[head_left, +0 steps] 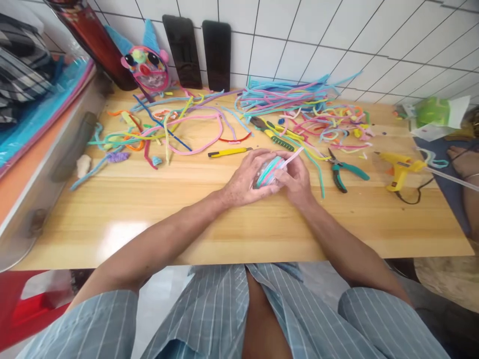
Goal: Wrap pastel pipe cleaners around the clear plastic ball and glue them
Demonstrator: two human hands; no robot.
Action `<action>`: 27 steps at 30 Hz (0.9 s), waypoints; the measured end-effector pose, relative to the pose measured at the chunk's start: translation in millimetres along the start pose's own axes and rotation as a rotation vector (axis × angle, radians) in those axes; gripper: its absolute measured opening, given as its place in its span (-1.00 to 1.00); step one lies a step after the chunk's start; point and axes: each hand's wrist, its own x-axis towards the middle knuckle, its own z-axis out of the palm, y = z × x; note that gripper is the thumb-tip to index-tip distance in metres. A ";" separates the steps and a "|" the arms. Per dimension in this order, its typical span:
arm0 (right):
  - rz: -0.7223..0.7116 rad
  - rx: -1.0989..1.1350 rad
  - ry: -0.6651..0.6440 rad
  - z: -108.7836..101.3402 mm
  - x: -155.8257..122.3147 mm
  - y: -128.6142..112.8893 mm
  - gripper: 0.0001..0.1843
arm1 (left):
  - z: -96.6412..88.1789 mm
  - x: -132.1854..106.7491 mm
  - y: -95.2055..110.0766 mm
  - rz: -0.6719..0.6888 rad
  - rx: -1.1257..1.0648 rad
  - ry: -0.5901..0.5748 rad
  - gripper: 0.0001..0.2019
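Note:
Between my two hands is a small rounded clear piece (267, 172) with teal and pink pipe cleaners wound round it. My left hand (241, 180) is curled about its left side, fingers over the top and thumb below. My right hand (298, 180) closes on the right side, its thumb pressed against the winding. A pale pink pipe cleaner end (294, 157) sticks up past the right fingers. Just beyond the hands lie a yellow utility knife (229, 152) and pliers with yellow-and-black handles (275, 135). Palms and fingers hide much of the piece.
Loose pipe cleaners (192, 118) lie at the left, with a bundle (284, 97) by the wall. Teal-handled pliers (346, 171) and a yellow glue gun (402, 168) lie right. Two black phones (217, 55) lean on the tiles beside an eared pipe-cleaner figure (146, 65).

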 end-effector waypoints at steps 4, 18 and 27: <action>-0.044 0.003 -0.016 -0.7 5.5 6.1 -0.27 | -3.1 2.3 -5.6 0.042 0.015 -0.007 -0.29; -0.112 0.082 -0.131 4.1 25.2 17.5 -0.22 | -12.3 8.4 11.5 -0.109 0.027 0.009 -0.42; -0.045 0.176 -0.140 3.1 25.7 11.5 -0.32 | -10.4 10.7 6.0 -0.132 0.009 0.070 -0.48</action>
